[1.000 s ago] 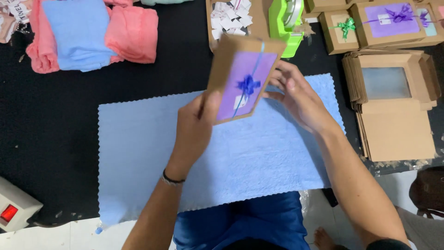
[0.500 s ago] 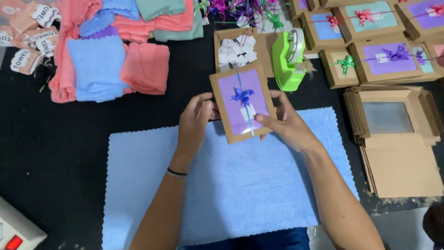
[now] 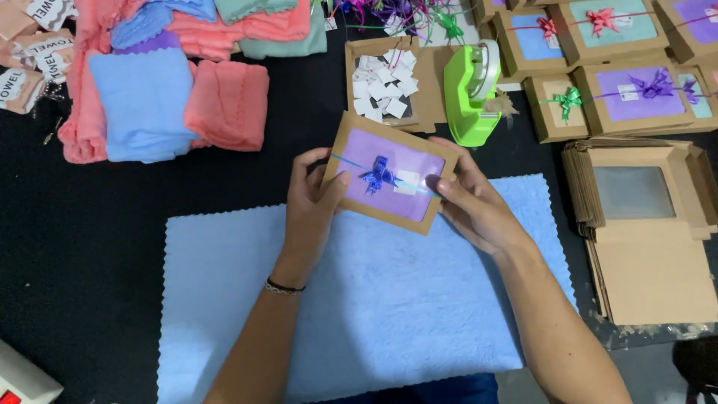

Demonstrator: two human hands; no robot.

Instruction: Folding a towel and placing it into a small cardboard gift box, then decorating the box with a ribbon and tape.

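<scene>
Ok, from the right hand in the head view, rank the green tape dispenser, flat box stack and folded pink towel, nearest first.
From the right hand:
1. Green tape dispenser, just above it.
2. Flat box stack, to its right.
3. Folded pink towel, far upper left, beyond the left hand.

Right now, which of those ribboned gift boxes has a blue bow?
The purple-windowed box held between the left hand and right hand. The stacked boxes at top right wear pink, green or purple bows.

Both hands raised in front, fingers closed in a grip

The left hand (image 3: 310, 202) and right hand (image 3: 471, 202) face each other, thumbs on top, forearms bare; a thin dark band sits on the left wrist.
</scene>
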